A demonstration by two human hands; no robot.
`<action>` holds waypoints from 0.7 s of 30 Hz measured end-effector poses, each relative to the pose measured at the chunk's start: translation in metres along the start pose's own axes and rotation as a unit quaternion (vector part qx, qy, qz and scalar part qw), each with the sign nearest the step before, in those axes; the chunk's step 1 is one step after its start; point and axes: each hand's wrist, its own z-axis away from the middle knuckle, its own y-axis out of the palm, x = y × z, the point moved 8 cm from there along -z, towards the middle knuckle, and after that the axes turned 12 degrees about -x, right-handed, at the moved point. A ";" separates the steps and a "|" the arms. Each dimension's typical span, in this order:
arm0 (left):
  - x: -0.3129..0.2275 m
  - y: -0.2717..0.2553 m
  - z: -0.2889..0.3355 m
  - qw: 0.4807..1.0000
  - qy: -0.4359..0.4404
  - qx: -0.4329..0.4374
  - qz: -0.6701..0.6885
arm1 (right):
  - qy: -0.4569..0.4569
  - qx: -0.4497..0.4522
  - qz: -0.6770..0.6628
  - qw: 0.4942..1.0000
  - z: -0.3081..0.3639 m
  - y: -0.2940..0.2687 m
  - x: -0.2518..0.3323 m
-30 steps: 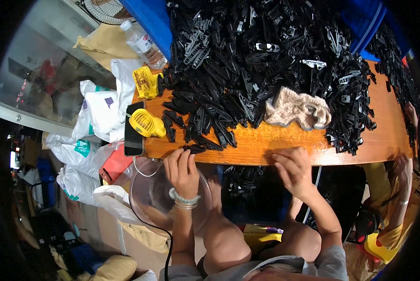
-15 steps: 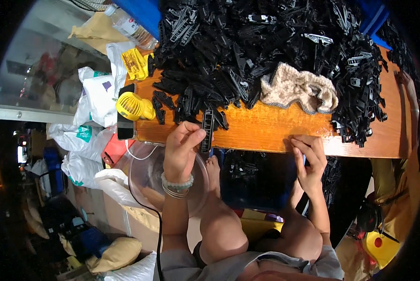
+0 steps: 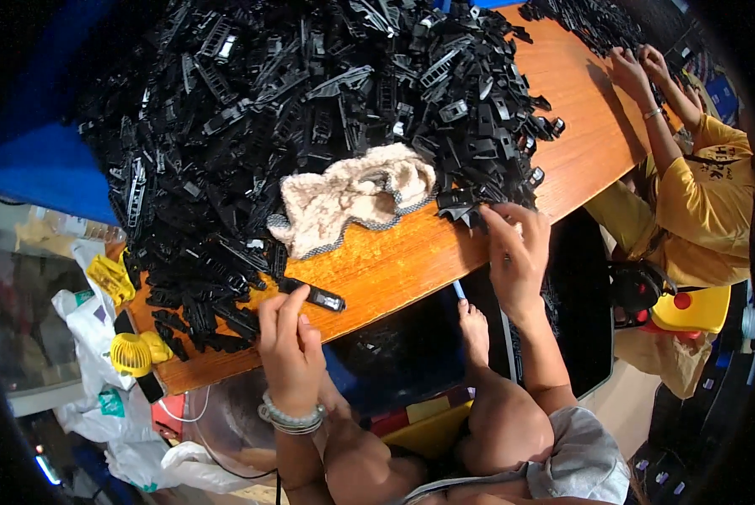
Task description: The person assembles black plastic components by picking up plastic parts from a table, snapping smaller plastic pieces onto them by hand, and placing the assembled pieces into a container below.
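In my left hand (image 3: pixel 291 337), thumb and fingers grip the end of a long black plastic part (image 3: pixel 316 295), with a lighter patch near its far end. This part is just above the table's front edge. My right hand (image 3: pixel 516 257) is at the right end of the pile, fingers apart and reaching to small black plastic pieces (image 3: pixel 461 206). Its fingertips are close to those pieces; whether they touch is hard to see. A large heap of black plastic parts (image 3: pixel 251 118) covers much of the table. A crumpled cream fleece cloth with grey trim (image 3: pixel 352 198) lies between my hands.
The wooden table (image 3: pixel 562 160) has its front edge before my knees. Left are a yellow hand fan (image 3: pixel 133 353), a phone (image 3: pixel 152 387) and white bags (image 3: pixel 82 324). A dark bin (image 3: pixel 394 337) stands under the edge. At right, a person in a yellow shirt (image 3: pixel 706 194) handles black parts.
The view has turned right, bringing the other person into sight. My right hand has moved from the table edge to the small black pieces. The left hand still holds a black part, now tilted sideways.
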 end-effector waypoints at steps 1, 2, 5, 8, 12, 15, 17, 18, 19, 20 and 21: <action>-0.005 -0.002 -0.004 0.999 0.038 -0.008 -0.017 | -0.028 0.021 0.021 0.999 -0.003 0.008 0.005; -0.011 -0.003 -0.006 0.995 0.084 -0.015 -0.054 | -0.029 0.026 0.002 0.999 -0.001 0.016 0.005; -0.026 0.004 -0.009 0.983 0.156 -0.009 -0.092 | -0.060 0.055 -0.041 0.996 0.003 0.026 0.032; -0.034 0.020 -0.011 0.987 0.161 0.021 -0.011 | -0.078 0.078 -0.082 0.991 0.003 0.036 0.049; -0.019 0.018 -0.011 0.992 0.120 -0.001 0.022 | -0.053 0.117 -0.069 0.989 0.002 0.047 0.054; -0.007 0.016 -0.007 0.993 0.108 0.004 0.044 | -0.076 0.103 -0.072 0.989 -0.006 0.037 0.071; -0.008 0.015 -0.007 0.993 0.090 -0.003 0.069 | -0.064 0.158 -0.238 0.956 -0.001 0.037 0.086; -0.007 0.015 -0.008 0.994 0.084 0.001 0.075 | -0.047 0.218 -0.258 0.940 0.007 0.043 0.090; -0.006 0.015 -0.009 0.994 0.083 -0.001 0.074 | -0.031 0.276 -0.278 0.920 0.016 0.050 0.093; -0.006 0.016 -0.009 0.993 0.085 0.002 0.084 | -0.018 0.261 -0.277 0.925 0.011 0.051 0.093; -0.006 0.017 -0.009 0.992 0.088 0.005 0.095 | -0.020 0.262 -0.279 0.924 0.010 0.053 0.092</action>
